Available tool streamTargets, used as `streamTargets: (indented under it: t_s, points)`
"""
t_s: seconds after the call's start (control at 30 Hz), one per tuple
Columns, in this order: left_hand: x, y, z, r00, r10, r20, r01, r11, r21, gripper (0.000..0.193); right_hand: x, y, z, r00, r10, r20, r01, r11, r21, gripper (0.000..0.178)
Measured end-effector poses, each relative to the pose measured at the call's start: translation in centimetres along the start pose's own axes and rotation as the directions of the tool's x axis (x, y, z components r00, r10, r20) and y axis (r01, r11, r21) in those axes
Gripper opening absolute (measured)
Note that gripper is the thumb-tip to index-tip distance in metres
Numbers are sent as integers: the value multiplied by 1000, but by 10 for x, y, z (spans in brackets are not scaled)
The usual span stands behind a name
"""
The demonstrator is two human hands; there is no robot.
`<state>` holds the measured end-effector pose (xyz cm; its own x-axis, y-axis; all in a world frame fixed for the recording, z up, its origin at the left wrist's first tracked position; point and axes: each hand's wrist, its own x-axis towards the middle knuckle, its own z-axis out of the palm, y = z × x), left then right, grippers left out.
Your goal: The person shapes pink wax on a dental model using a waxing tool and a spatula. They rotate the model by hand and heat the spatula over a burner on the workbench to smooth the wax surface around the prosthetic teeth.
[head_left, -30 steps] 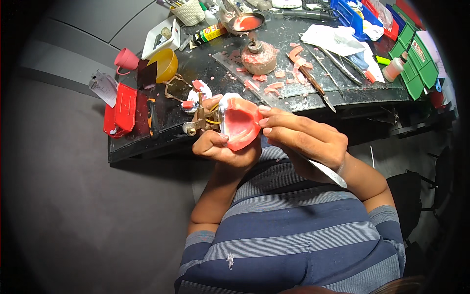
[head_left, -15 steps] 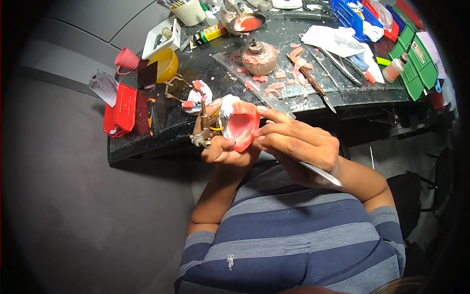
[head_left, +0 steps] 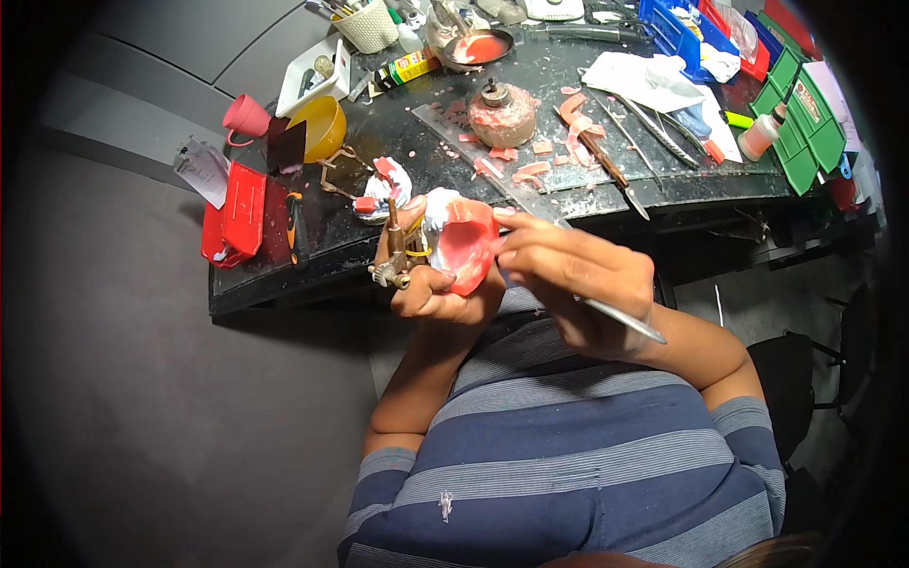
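Observation:
My left hand (head_left: 431, 301) is closed around a brass-coloured hinged dental articulator (head_left: 390, 248) with a yellow band on it. A white plaster dental cast (head_left: 438, 213) is on it, bearing a pink wax plate (head_left: 461, 256) whose hollow faces up. At the wax plate's right rim are the fingertips of my right hand (head_left: 601, 279). That hand is closed on a slim metal wax spatula (head_left: 625, 322), whose blade-like end sticks out below the palm; its other end is hidden by the fingers. Beyond my left hand, a second white cast with red wax blocks (head_left: 383, 189) lies on the bench.
Wax scraps surround a wax-spattered burner (head_left: 502, 114) on the black bench (head_left: 407, 128). A wooden-handled knife (head_left: 606, 161), a clear ruler (head_left: 445, 123) and a pan of melted red wax (head_left: 483, 45) lie beyond my hands. A yellow bowl (head_left: 322, 128) and red box (head_left: 237, 218) stand left.
My right hand has shifted slightly at the wax rim, and the spatula's free end has swung a little. My left hand and the articulator have stayed nearly still.

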<state>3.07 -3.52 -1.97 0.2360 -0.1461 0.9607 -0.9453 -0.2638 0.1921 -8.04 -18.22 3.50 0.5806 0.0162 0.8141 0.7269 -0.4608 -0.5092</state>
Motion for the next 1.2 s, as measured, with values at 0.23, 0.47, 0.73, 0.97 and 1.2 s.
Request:
streamTargets:
  t_s: [0.23,0.47,0.73,0.97,1.2]
  points:
    - [2,2,-2,999,20,34,-19,999,-39,67,-2,-2,2,1000,2,27,0,997,-79,26]
    - [0,3,7,998,7,-55,-10,998,-66,59,-5,4,5,997,48,-58,-55,989,-139,23]
    - [5,7,-7,932,-278,233,354,838,-415,72,2,8,-27,975,116,-187,-88,984,152,11]
    - [14,14,-16,735,-453,504,676,443,-588,77,-5,2,-40,979,162,-121,-126,957,260,12]
    - [-1,2,-14,827,-358,434,559,611,-561,66,9,-10,-21,995,81,64,-74,991,-110,26]
